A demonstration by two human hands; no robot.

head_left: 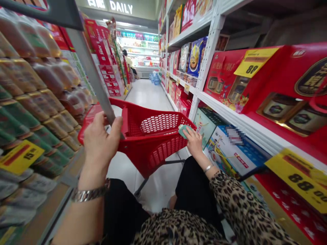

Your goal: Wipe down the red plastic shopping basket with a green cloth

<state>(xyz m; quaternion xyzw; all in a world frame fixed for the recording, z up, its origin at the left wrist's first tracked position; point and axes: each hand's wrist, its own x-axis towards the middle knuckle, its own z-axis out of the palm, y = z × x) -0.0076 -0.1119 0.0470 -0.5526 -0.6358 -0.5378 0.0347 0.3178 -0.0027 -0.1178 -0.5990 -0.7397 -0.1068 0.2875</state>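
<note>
While a red wheeled shopping basket [153,149] stands in a supermarket aisle [149,97], its near rim is gripped by the curled fingers of the left hand [100,143], and a small green packet [184,131] is pinched by the right hand [195,143] at its far edge.

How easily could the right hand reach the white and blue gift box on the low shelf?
Probably easily: the right hand is on the red shopping cart's rim, beside the box, with nothing between, though it holds a green packet.

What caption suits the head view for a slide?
Left hand grips red wheeled shopping basket in supermarket aisle; right hand holds green packet.
</note>
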